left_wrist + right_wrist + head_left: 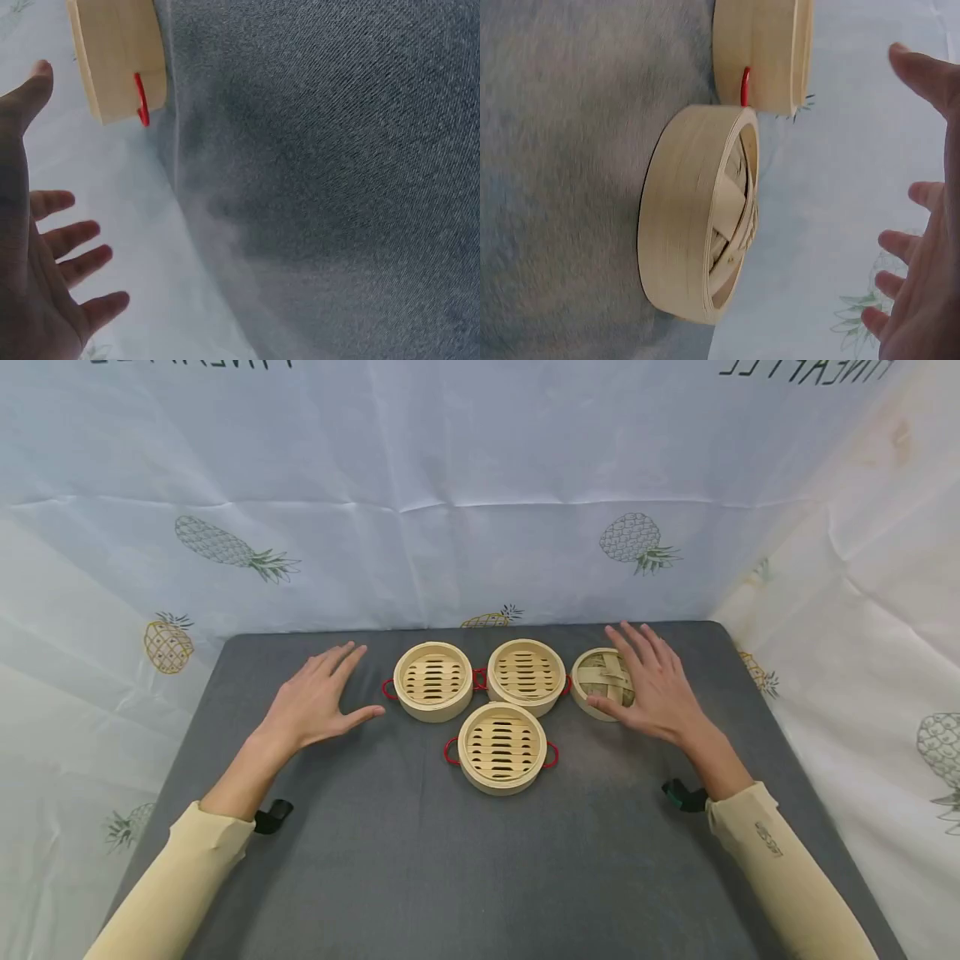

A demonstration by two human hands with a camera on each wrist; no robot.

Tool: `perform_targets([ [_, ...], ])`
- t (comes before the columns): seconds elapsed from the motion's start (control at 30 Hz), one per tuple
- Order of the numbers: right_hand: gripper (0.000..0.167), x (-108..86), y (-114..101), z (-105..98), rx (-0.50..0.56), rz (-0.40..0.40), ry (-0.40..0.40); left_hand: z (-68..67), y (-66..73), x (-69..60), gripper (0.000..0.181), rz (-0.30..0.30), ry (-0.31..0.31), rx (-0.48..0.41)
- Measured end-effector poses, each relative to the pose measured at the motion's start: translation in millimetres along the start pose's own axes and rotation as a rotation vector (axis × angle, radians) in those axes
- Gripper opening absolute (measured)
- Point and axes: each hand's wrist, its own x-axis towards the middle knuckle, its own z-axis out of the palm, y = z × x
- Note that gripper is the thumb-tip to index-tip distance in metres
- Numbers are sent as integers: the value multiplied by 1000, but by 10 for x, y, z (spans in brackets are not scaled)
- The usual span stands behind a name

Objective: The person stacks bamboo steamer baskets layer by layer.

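Three round bamboo steamer baskets with slatted bottoms and red side handles lie on the grey table: a left one, a right one and a front one. Beside the right basket sits a woven bamboo steamer lid. My left hand, fingers spread, hovers left of the left basket, holding nothing; the left wrist view shows that basket beyond the thumb. Over the lid's right part my right hand is held with fingers extended, and the right wrist view shows a gap between them.
The dark grey tabletop reaches toward the front. Behind it hangs a white curtain printed with pineapples, which also covers both sides. A dark strap piece sits at the left wrist, another at the right.
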Motion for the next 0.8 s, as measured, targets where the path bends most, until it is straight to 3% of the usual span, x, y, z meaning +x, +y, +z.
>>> perform_targets([
  [0.27, 99, -80, -86, 37, 220, -29, 7, 36, 50, 19, 97, -64, -135, -189],
  [0.53, 97, -179, -220, 116, 468, -37, -51, 159, 42, 80, 91, -6, -145, -423],
  [0.8, 93, -283, -411, 274, 660, -40, -139, 365, 57, 180, 92, -24, -176, -648],
])
